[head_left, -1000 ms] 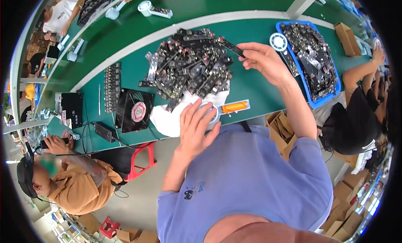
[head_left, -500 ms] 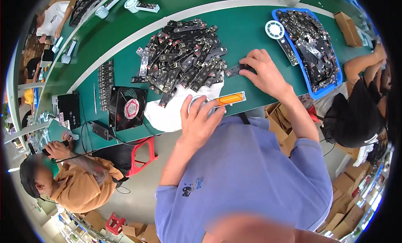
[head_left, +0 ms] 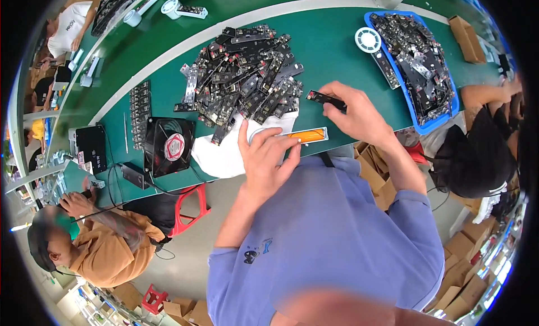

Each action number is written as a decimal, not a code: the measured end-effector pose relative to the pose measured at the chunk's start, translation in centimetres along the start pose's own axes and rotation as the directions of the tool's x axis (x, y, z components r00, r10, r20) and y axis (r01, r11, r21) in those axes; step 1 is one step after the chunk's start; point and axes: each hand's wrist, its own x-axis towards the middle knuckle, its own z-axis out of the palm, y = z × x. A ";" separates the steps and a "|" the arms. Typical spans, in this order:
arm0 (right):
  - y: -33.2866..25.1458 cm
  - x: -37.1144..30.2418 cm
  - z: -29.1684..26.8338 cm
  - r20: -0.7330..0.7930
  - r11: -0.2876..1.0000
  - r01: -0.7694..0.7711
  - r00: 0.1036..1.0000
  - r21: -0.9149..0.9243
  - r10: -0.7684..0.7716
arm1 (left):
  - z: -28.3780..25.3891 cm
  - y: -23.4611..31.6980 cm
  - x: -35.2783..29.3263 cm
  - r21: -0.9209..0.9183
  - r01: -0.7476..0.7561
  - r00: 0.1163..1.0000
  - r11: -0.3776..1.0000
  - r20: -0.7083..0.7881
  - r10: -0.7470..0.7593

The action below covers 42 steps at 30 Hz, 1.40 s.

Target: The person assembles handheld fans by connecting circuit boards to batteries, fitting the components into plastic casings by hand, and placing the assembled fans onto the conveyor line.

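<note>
My right hand [head_left: 355, 111] pinches one small black circuit board [head_left: 327, 100] between thumb and fingers, just above the green table. My left hand [head_left: 265, 157] is closed over a slim white casing [head_left: 324, 129] at the table's near edge. In that casing's open handle lies an orange battery [head_left: 306, 136]; its rounded end is mostly hidden by my fingers. Under and beside the left hand a white cloth [head_left: 216, 157] is spread out. Beyond both hands rises a large heap of similar black circuit boards [head_left: 241, 73].
A blue tray [head_left: 416, 121] full of boards stands at the right, with a white round-headed piece [head_left: 368, 40] against its side. A black square fan [head_left: 169, 147] and a row of boards [head_left: 140, 115] are on the left. Co-workers sit at either side.
My right hand has drawn the board slightly nearer and turned it, its outer end now clear of the heap. My left hand's fingers have shifted a little on the casing.
</note>
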 end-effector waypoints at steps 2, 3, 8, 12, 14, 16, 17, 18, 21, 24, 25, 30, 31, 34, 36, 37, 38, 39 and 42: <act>-1.2 -0.5 0.6 0.032 0.989 -0.057 0.998 0.139 0.053 | 0.2 0.1 0.2 0.004 0.020 1.000 1.000 -0.014 -0.020; -2.2 -0.8 0.8 0.046 0.995 -0.027 0.999 0.096 0.023 | 0.2 0.1 0.3 0.008 0.033 0.999 0.999 -0.033 -0.032; -2.7 -2.0 1.5 -0.022 0.976 0.199 0.979 -0.092 -0.201 | 0.4 0.4 0.6 0.005 0.062 0.995 0.998 -0.073 -0.061; -3.6 -2.8 1.7 -0.052 0.989 0.145 0.988 -0.010 -0.146 | 0.8 0.4 1.1 0.035 0.069 0.991 0.997 -0.115 -0.065; -3.8 -2.8 2.0 -0.018 0.998 0.047 0.999 0.052 -0.046 | 1.0 0.3 1.3 0.037 0.068 0.989 0.997 -0.133 -0.063; -3.6 -2.7 2.8 -0.086 0.990 0.084 0.993 0.111 -0.075 | 1.1 0.3 1.5 0.083 0.041 0.989 0.996 -0.143 -0.029; -3.7 -2.7 2.9 -0.083 0.991 0.085 0.994 0.107 -0.076 | 1.0 0.3 1.5 0.081 0.043 0.989 0.996 -0.147 -0.031; -3.9 -2.7 3.1 -0.080 0.989 0.082 0.994 0.119 -0.073 | 1.0 0.3 1.6 0.077 0.045 0.989 0.996 -0.141 -0.034; -4.1 -2.7 3.7 -0.076 0.989 0.077 0.995 0.124 -0.067 | 1.1 0.2 1.6 0.069 0.042 0.990 0.997 -0.140 -0.032; -4.0 -2.7 4.0 -0.081 0.992 0.094 0.993 0.089 -0.087 | 1.1 0.1 1.7 0.063 0.035 0.989 0.997 -0.144 -0.025; -4.0 -2.7 4.0 -0.086 0.992 0.115 0.990 0.060 -0.109 | 1.1 0.2 1.7 0.061 0.032 0.989 0.998 -0.144 -0.023; -4.0 -2.6 3.9 -0.075 0.982 0.188 0.980 0.025 -0.186 | 1.1 0.2 1.9 0.071 0.033 0.988 0.997 -0.150 -0.022; -4.0 -2.6 3.9 -0.068 0.980 0.200 0.978 0.000 -0.200 | 1.1 0.2 1.9 0.074 0.029 0.988 0.997 -0.155 -0.018; -3.9 -2.6 3.9 -0.058 0.973 0.229 0.971 -0.023 -0.230 | 1.2 0.0 1.7 0.076 0.024 0.988 0.997 -0.155 -0.012; -4.0 -2.6 3.8 -0.057 0.970 0.240 0.969 -0.041 -0.242 | 1.2 0.0 1.7 0.077 0.023 0.989 0.997 -0.149 -0.011; -4.0 -2.5 3.8 -0.057 0.966 0.250 0.966 -0.059 -0.254 | 1.2 0.0 1.7 0.079 0.019 0.990 0.997 -0.142 -0.008; -4.0 -2.5 3.9 -0.056 0.966 0.250 0.966 -0.059 -0.254 | 1.3 -0.1 1.6 0.079 0.021 0.990 0.997 -0.143 -0.009; -4.0 -2.5 3.9 -0.058 0.962 0.263 0.962 -0.066 -0.267 | 1.3 -0.1 1.6 0.086 0.014 0.990 0.996 -0.140 -0.002; -3.9 -2.3 3.9 -0.053 0.954 0.288 0.955 -0.086 -0.293 | 1.4 -0.1 1.5 0.100 0.004 0.991 0.995 -0.135 0.010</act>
